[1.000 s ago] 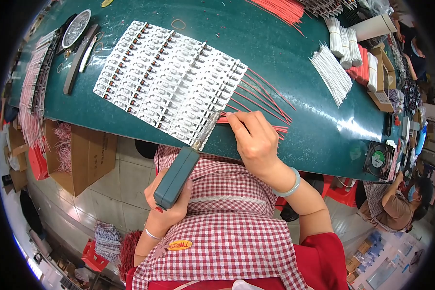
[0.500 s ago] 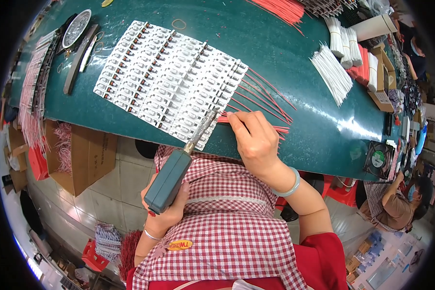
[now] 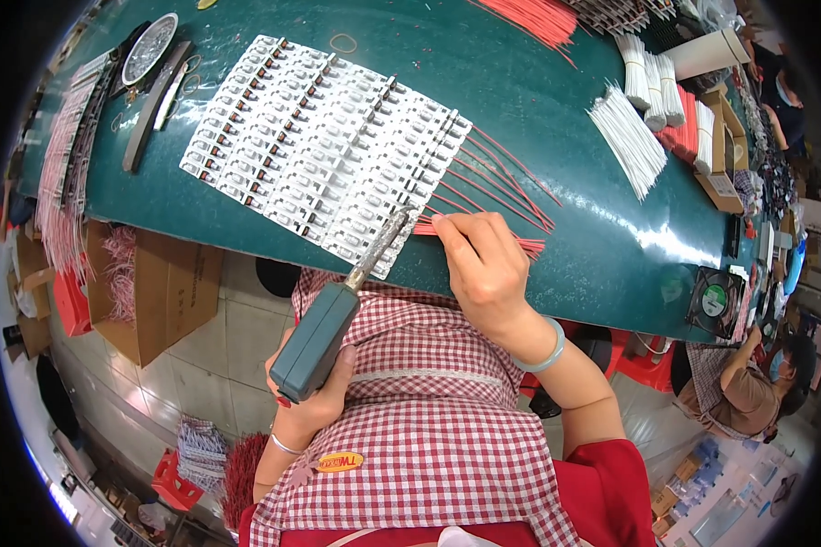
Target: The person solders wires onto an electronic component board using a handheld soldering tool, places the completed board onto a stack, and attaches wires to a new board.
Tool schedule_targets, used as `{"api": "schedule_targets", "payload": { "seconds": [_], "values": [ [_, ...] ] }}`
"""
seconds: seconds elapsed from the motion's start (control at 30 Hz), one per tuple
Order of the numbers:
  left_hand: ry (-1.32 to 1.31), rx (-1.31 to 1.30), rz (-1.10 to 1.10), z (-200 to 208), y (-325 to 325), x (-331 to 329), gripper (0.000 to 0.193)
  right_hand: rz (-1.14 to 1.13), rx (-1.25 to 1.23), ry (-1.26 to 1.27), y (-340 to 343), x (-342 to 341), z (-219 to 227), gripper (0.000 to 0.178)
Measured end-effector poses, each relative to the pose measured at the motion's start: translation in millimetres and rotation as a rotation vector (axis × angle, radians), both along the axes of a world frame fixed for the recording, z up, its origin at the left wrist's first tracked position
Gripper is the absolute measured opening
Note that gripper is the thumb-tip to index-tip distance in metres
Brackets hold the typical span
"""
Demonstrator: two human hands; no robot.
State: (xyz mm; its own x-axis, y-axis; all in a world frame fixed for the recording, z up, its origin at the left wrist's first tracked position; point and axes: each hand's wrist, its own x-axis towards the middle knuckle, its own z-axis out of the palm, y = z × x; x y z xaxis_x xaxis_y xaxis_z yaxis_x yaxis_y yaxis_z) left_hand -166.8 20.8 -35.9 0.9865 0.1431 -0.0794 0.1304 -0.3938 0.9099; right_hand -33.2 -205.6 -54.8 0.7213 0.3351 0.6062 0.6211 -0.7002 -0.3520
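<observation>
My left hand (image 3: 312,401) is wrapped round the dark green body of a soldering gun (image 3: 316,342). Its metal tip points up and to the right, over the near right corner of a white panel (image 3: 315,155) made of rows of small moulded units. My right hand (image 3: 488,269) pinches the end of a red wire (image 3: 435,217) close to that tip, at the panel's right edge. More red wires (image 3: 502,182) fan out to the right from this edge. The joint under the tip is too small to make out.
The green table (image 3: 556,118) bends round me. Bundles of white wires (image 3: 628,137) and a cardboard box (image 3: 722,150) stand at the right, near a small fan (image 3: 711,296). At the left lie a dish (image 3: 149,50) and a dark bar (image 3: 155,109); an open carton (image 3: 169,292) sits below. A person works at far right.
The panel appears slightly shifted right in the picture. My right hand has edged a little right and down; the soldering gun's tip stays at nearly the same spot.
</observation>
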Motion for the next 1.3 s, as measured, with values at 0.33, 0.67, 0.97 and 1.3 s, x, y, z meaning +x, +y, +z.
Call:
{"api": "schedule_targets", "payload": {
  "seconds": [0.33, 0.67, 0.97, 1.3],
  "values": [
    [-0.023, 0.054, -0.045, 6, -2, 3, 0.024, 0.018, -0.01, 0.044, 1, -5, -1, 0.027],
    [-0.061, 0.122, -0.105, 11, -3, 8, 0.02, 0.017, -0.024, 0.041, 1, -6, -1, 0.028],
    [-0.096, 0.089, -0.031, -1, 4, -6, 0.025, 0.009, -0.046, 0.037, 2, -7, 0, 0.027],
    [-0.093, 0.066, -0.01, -1, 4, -13, 0.024, 0.022, 0.037, 0.027, 5, -14, 1, 0.029]
  ]
}}
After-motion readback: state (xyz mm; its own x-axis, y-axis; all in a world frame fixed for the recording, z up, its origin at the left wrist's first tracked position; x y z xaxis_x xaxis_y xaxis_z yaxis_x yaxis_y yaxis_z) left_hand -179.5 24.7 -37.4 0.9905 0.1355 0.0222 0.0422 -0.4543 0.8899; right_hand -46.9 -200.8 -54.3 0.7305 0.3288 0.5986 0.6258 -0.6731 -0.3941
